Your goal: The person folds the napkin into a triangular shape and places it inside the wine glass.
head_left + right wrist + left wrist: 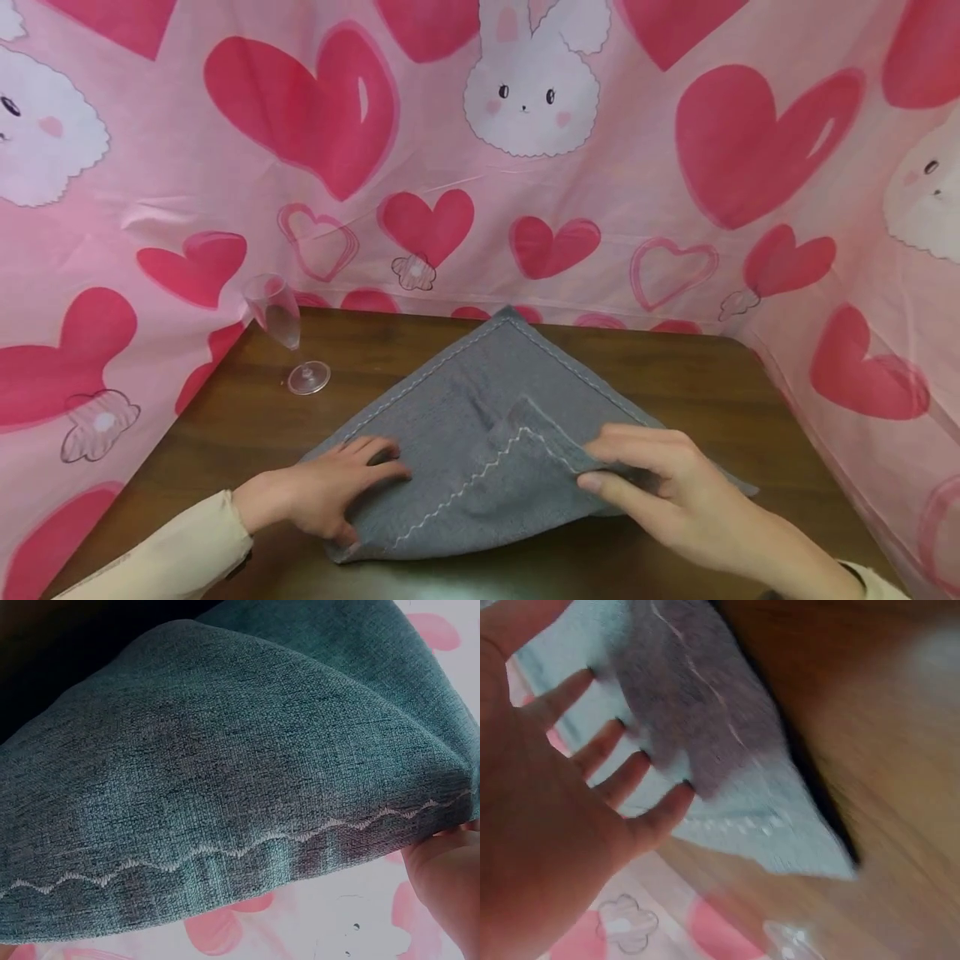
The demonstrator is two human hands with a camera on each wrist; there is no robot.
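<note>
A grey-blue cloth [435, 442] lies on the table, part of it folded over so a line of white zigzag stitching [480, 475] crosses its front. My right hand [675, 492] pinches the cloth's edge on the right between thumb and fingers, lifting it a little. Over the cloth's left side, my left hand [330, 487] has its fingers spread, the thumb near the lower left corner. In the left wrist view that hand [555, 795] shows straight, parted fingers against the cloth [735, 780]. The right wrist view shows the raised cloth [225, 750] and part of the pinching hand [450, 877].
A clear stemmed glass [307, 377] stands on the brown wooden table [375, 342], behind and left of the cloth. Pink sheeting [450, 167] printed with hearts and rabbits hangs along the table's back and sides.
</note>
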